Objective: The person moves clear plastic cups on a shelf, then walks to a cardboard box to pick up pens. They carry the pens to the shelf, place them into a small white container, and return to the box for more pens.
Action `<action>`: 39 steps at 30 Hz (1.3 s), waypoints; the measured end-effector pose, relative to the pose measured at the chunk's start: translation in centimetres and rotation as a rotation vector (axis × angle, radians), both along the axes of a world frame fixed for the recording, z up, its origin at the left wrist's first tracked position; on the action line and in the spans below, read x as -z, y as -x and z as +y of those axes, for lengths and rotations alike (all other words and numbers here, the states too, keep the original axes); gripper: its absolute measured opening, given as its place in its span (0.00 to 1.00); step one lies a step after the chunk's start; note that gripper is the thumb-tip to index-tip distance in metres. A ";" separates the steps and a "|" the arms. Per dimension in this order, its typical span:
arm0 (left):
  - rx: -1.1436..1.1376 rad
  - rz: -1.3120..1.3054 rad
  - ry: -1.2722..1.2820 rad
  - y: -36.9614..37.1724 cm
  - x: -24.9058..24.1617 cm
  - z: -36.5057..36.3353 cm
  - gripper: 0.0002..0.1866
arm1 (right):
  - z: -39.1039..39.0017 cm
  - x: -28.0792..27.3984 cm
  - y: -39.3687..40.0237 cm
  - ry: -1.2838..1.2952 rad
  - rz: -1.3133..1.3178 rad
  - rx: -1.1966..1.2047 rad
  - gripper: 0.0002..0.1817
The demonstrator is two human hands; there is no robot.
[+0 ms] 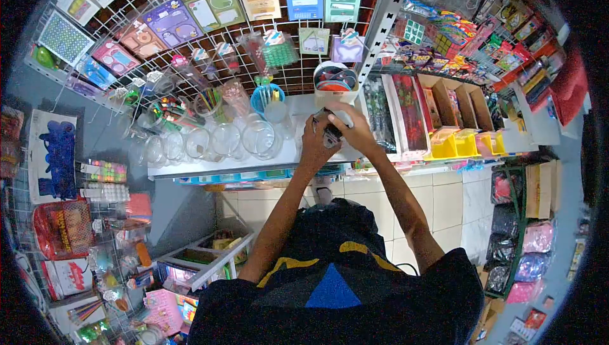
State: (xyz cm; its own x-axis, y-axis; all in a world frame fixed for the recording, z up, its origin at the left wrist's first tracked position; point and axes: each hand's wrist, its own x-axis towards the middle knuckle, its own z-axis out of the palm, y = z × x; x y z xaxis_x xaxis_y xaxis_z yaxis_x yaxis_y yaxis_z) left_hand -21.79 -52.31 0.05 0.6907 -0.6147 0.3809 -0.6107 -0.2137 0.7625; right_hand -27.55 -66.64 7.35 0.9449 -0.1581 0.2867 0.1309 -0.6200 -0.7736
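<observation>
Both my hands meet over the white shelf, in front of a white container with round dark and red items in it. My left hand is wrapped round a small dark object with a pale pattern. From the right, my right hand reaches over the top of the same object, its fingers bent against it. What the object is cannot be made out. Just left of my hands stand a blue cup with pens and several clear round jars.
Stationery packs hang on the wire grid behind the shelf. Yellow bins and cardboard compartments stand to the right. Hanging goods line the left side. A grey rack stands low at the left, above a tiled floor.
</observation>
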 end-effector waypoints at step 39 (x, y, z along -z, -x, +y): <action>0.200 0.366 -0.131 -1.7 2.2 3.9 0.36 | -3.0 2.4 3.6 -0.135 0.276 -0.187 0.45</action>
